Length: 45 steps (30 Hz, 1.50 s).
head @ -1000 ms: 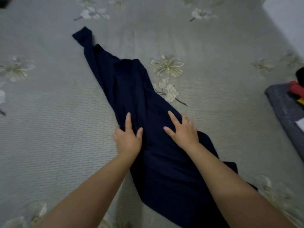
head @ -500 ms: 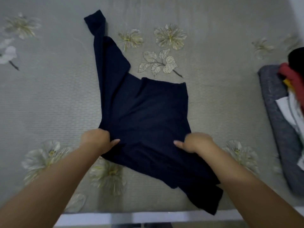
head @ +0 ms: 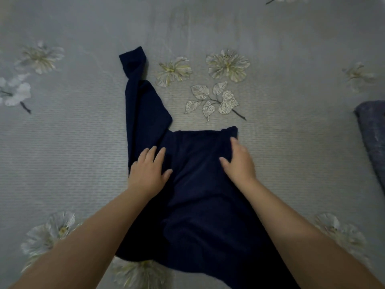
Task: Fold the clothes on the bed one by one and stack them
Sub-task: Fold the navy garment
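Note:
A dark navy garment point(head: 195, 195) lies on the bed in front of me, its body spread flat and one long sleeve running up and left to a folded cuff. My left hand point(head: 149, 171) rests flat on the garment's left side near the base of that sleeve, fingers straight. My right hand point(head: 238, 161) presses flat on the upper right part, fingertips close to the top right corner. Neither hand grips the cloth.
The bed is covered by a grey sheet point(head: 62, 142) with pale flower prints. A dark grey folded cloth point(head: 373, 130) lies at the right edge. Open sheet surrounds the garment on the left and top.
Half a second ago both hands gripped the garment's lower body in fists. Now they lie flat and higher up on it. The garment's body has been spread out from its earlier bunched diagonal shape.

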{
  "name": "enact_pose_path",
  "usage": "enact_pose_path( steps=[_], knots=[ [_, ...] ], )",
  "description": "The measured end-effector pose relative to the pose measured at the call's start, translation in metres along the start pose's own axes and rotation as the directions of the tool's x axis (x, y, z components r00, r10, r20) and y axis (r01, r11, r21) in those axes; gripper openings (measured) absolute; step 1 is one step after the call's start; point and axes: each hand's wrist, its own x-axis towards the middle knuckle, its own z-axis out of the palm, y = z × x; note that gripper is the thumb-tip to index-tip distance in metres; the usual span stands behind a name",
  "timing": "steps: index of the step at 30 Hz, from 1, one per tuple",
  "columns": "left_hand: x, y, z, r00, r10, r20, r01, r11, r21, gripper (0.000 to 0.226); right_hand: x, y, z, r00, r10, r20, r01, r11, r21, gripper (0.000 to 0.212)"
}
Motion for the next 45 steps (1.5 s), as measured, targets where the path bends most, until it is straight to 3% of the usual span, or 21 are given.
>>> enact_pose_path(
  steps=[1,3,5,6,7,8,10,11,13,16,20,23,25,29,33,35,37,39,41,43,45],
  knots=[
    [0.005,-0.001,0.002,1.000,0.010,-0.015,-0.011,1.000,-0.012,0.065,-0.007,-0.006,0.003,0.981,-0.194,-0.031,0.192,0.981,-0.036,0.064],
    [0.013,-0.004,0.000,0.998,0.014,-0.062,-0.018,0.997,-0.073,0.063,-0.028,-0.015,0.016,0.845,-0.532,0.056,0.534,0.829,-0.166,0.058],
    [0.020,-0.010,-0.004,0.993,0.007,-0.115,-0.027,0.985,-0.172,0.058,-0.047,-0.016,0.025,0.750,-0.605,0.266,0.658,0.724,-0.207,0.048],
    [0.023,-0.012,-0.006,0.991,0.043,-0.123,-0.068,0.976,-0.208,0.056,-0.052,-0.011,0.028,0.747,-0.619,0.243,0.661,0.730,-0.173,0.043],
    [0.025,-0.013,-0.007,0.987,0.115,-0.114,-0.139,0.965,-0.223,0.055,-0.055,-0.005,0.030,0.777,-0.619,0.119,0.629,0.770,-0.103,0.039],
    [0.028,-0.011,-0.009,0.974,0.205,-0.099,-0.223,0.946,-0.235,0.057,-0.056,0.000,0.031,0.837,-0.546,-0.045,0.548,0.836,0.038,0.038],
    [0.037,-0.003,-0.014,0.942,0.330,-0.059,-0.331,0.889,-0.317,0.062,-0.047,0.006,0.019,0.953,-0.196,-0.230,0.270,0.893,0.359,0.038],
    [0.041,0.002,-0.017,0.936,0.347,-0.051,-0.340,0.859,-0.383,0.065,-0.039,0.008,0.014,0.975,-0.046,-0.218,0.140,0.887,0.440,0.039],
    [0.050,0.010,-0.022,0.931,0.360,-0.063,-0.343,0.800,-0.493,0.070,-0.021,0.014,0.011,0.992,0.059,-0.111,-0.025,0.958,0.285,0.054],
    [0.052,0.012,-0.026,0.902,0.427,-0.067,-0.393,0.744,-0.541,0.068,-0.001,0.007,0.015,0.985,-0.007,0.170,0.004,1.000,0.019,0.059],
    [0.046,-0.004,-0.032,0.893,0.449,0.007,-0.369,0.742,-0.559,0.064,0.009,-0.005,0.025,0.954,-0.118,0.275,0.116,0.993,0.022,0.041],
    [0.041,-0.011,-0.037,0.880,0.474,0.039,-0.390,0.765,-0.512,0.067,0.000,-0.007,0.026,0.979,-0.147,0.142,0.110,0.965,0.238,0.016],
    [0.041,-0.004,-0.039,0.858,0.513,0.037,-0.439,0.767,-0.468,0.075,-0.012,-0.008,0.017,0.999,-0.022,0.025,0.007,0.884,0.467,0.026],
    [0.053,0.032,-0.043,0.835,0.549,-0.031,-0.512,0.756,-0.408,0.027,-0.038,-0.002,-0.018,0.993,0.118,0.006,-0.094,0.764,0.638,0.033],
    [0.054,0.083,-0.063,0.816,0.574,-0.068,-0.505,0.649,-0.568,0.015,-0.047,0.023,-0.066,0.930,0.331,-0.160,-0.069,0.585,0.808,0.030],
    [0.047,0.111,-0.078,0.825,0.560,-0.069,-0.475,0.623,-0.621,0.020,-0.055,0.037,-0.098,0.887,0.345,-0.308,-0.022,0.696,0.718,0.028],
    [0.038,0.135,-0.093,0.829,0.553,-0.084,-0.479,0.624,-0.617,0.028,-0.064,0.048,-0.130,0.885,0.248,-0.393,0.020,0.824,0.566,0.017],
    [0.030,0.154,-0.107,0.831,0.541,-0.130,-0.498,0.619,-0.608,0.024,-0.075,0.056,-0.154,0.882,0.139,-0.451,-0.018,0.965,0.261,0.054],
    [0.026,0.170,-0.117,0.831,0.514,-0.211,-0.537,0.644,-0.546,0.013,-0.078,0.066,-0.162,0.833,-0.001,-0.554,-0.057,0.994,-0.088,0.072],
    [0.028,0.179,-0.113,0.845,0.466,-0.265,-0.536,0.730,-0.424,0.038,-0.077,0.073,-0.151,0.846,-0.005,-0.533,-0.145,0.960,-0.240,0.074],
    [0.036,0.176,-0.094,0.868,0.429,-0.250,-0.496,0.784,-0.374,0.061,-0.072,0.081,-0.128,0.925,0.163,-0.343,-0.255,0.936,-0.244,0.080]
  ],
)
